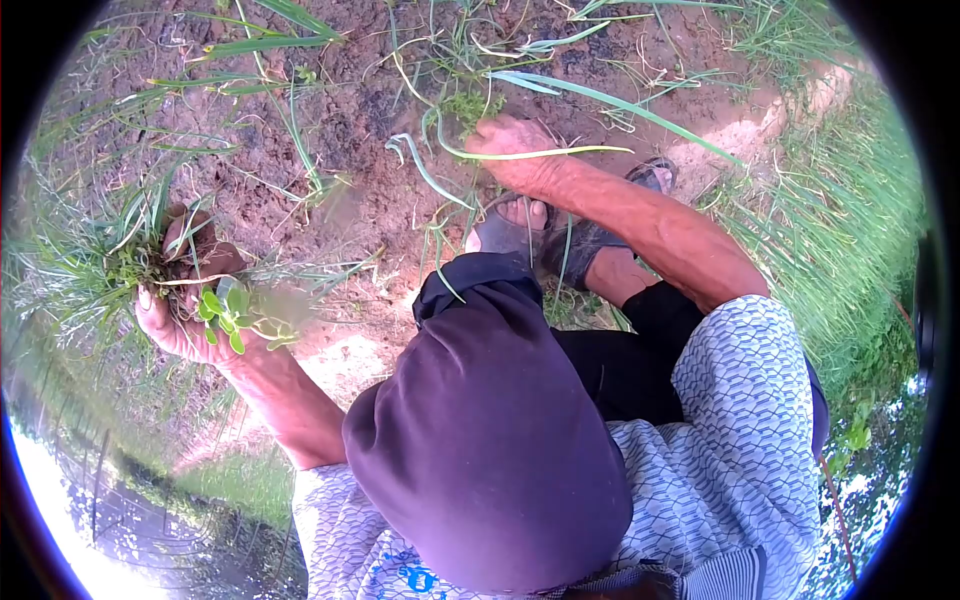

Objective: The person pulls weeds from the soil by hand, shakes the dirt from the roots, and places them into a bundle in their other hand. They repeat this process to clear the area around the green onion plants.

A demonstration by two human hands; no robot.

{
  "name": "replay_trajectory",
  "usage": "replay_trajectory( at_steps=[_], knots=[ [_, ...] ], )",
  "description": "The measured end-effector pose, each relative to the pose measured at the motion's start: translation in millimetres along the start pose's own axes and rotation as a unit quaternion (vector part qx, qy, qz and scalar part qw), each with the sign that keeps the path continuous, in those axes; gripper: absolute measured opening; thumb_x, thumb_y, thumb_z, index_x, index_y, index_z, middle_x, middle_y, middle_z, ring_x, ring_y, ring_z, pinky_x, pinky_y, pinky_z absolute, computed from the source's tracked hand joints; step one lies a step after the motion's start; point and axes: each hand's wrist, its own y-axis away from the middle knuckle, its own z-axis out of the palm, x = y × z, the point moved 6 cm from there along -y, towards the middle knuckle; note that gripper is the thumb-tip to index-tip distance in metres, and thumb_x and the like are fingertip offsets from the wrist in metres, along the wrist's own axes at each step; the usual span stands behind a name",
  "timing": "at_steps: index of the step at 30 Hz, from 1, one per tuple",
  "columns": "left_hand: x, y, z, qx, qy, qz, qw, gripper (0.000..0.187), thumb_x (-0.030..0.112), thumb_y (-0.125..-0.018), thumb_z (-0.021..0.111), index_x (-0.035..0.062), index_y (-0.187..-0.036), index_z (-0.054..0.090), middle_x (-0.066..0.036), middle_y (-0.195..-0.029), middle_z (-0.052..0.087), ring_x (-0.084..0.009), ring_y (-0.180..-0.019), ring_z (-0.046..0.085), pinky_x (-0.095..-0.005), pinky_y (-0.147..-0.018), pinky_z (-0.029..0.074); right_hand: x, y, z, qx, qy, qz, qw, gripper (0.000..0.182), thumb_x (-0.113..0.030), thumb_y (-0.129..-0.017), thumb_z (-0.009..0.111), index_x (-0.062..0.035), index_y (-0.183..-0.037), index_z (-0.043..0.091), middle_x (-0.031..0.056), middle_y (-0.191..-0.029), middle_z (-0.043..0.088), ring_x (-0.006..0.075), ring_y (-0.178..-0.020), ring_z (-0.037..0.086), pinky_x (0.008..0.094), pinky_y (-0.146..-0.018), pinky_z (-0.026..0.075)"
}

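My left hand (180,325) is closed around a bunch of pulled weeds (135,255), with grassy blades fanning out to the left. Clods of brown soil (205,255) cling to the bunch, and a round-leaved sprig (230,315) pokes out beside the wrist. Down at the soil, my right hand (510,150) has its fingers curled at the base of a small feathery weed (470,108). Those fingertips are partly hidden by the hand itself. A long onion-like leaf (560,153) crosses in front of the right wrist.
Several onion-like plants (308,175) grow from the damp brown soil (350,140). My sandalled feet (515,225) stand just below the right hand, and my covered knee (490,430) fills the lower middle. Dense grass (820,220) borders the right side.
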Motion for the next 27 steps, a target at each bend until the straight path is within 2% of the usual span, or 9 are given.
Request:
replay_trajectory(
  at_steps=[4,8,9,13,15,16,20,24,27],
  knots=[
    [-1.9,-2.6,4.6,-0.059,0.035,-0.051,0.996,0.062,0.001,-0.07,0.067,-0.0052,-0.124,0.037,-0.013,-0.103,0.047,-0.0192,-0.089,0.053,-0.0323,-0.071,0.05,8.2,-2.4,2.3,0.034,-0.054,-0.027,0.998,0.014,-0.01,-0.075,0.06,-0.0008,-0.085,0.058,0.0173,-0.082,0.06,0.0358,-0.079,0.064,0.0427,-0.068,0.054],
    [1.8,4.6,6.2,-0.073,0.042,-0.063,0.994,0.062,0.002,-0.07,0.067,-0.006,-0.124,0.037,-0.013,-0.103,0.047,-0.0197,-0.09,0.052,-0.0333,-0.073,0.049,45.7,10.3,2.1,0.137,-0.239,0.109,0.955,0.019,-0.019,-0.079,0.065,-0.0034,-0.088,0.059,0.0189,-0.09,0.062,0.0403,-0.079,0.061,0.0444,-0.066,0.051],
    [0.0,5.1,4.8,-0.072,0.045,-0.064,0.994,0.062,0.002,-0.07,0.067,-0.006,-0.124,0.037,-0.013,-0.102,0.047,-0.0197,-0.09,0.052,-0.0332,-0.073,0.049,54.2,14.9,-4.3,0.09,-0.218,0.17,0.957,0.04,-0.021,-0.084,0.068,0.0026,-0.115,0.061,0.0199,-0.098,0.067,0.0245,-0.083,0.067,0.0337,-0.072,0.052],
    [-5.6,3.4,-0.4,-0.08,0.06,-0.066,0.993,0.061,0.002,-0.07,0.067,-0.0059,-0.123,0.037,-0.013,-0.102,0.047,-0.0197,-0.09,0.052,-0.0329,-0.073,0.049,58.5,19.0,-18.4,0.16,-0.159,0.126,0.966,0.042,-0.017,-0.081,0.067,-0.0019,-0.118,0.059,0.018,-0.1,0.067,0.0269,-0.084,0.066,0.0337,-0.073,0.053],
    [-9.2,1.3,-0.4,-0.08,0.063,-0.071,0.992,0.061,0.002,-0.07,0.067,-0.0058,-0.122,0.038,-0.013,-0.102,0.047,-0.0196,-0.09,0.051,-0.0328,-0.073,0.049,48.6,6.3,-22.1,0.115,-0.199,0.108,0.967,0.043,-0.018,-0.079,0.067,-0.0049,-0.119,0.059,0.0183,-0.102,0.066,0.0287,-0.086,0.066,0.0353,-0.073,0.053],
    [-10.1,1.2,1.6,-0.08,0.063,-0.075,0.992,0.061,0.002,-0.07,0.067,-0.0057,-0.122,0.038,-0.013,-0.101,0.047,-0.0196,-0.09,0.051,-0.0327,-0.073,0.049,34.9,1.0,-29.3,0.077,-0.11,0.134,0.982,0.034,-0.016,-0.077,0.065,-0.0061,-0.109,0.061,0.0183,-0.096,0.065,0.0327,-0.087,0.064,0.0395,-0.074,0.052],
    [-11.2,-2.7,9.7,-0.088,0.063,-0.097,0.989,0.06,0.002,-0.069,0.068,-0.0056,-0.121,0.039,-0.013,-0.101,0.047,-0.0196,-0.09,0.051,-0.0324,-0.073,0.049,30.4,-11.0,-7.7,0.086,-0.033,0.123,0.988,0.017,-0.015,-0.077,0.062,-0.0042,-0.09,0.059,0.017,-0.08,0.061,0.0373,-0.078,0.062,0.0464,-0.071,0.052],
    [-2.9,1.1,4.8,-0.082,0.046,-0.082,0.992,0.06,0.003,-0.069,0.068,-0.0054,-0.121,0.039,-0.012,-0.101,0.047,-0.0197,-0.089,0.051,-0.0323,-0.072,0.049,28.6,-19.5,-8.5,0.047,-0.022,0.1,0.994,0.016,-0.014,-0.075,0.063,-0.0011,-0.084,0.06,0.0191,-0.081,0.061,0.0364,-0.086,0.062,0.0462,-0.073,0.051],
    [-1.3,5.9,-0.4,-0.072,0.048,-0.076,0.993,0.06,0.003,-0.07,0.068,-0.0053,-0.122,0.039,-0.013,-0.102,0.048,-0.02,-0.09,0.051,-0.0333,-0.072,0.049,41.0,-19.0,-1.3,-0.041,-0.084,0.103,0.99,0.022,-0.018,-0.077,0.062,0.0003,-0.089,0.06,0.0201,-0.083,0.062,0.0382,-0.087,0.061,0.0454,-0.077,0.05]
  ],
)
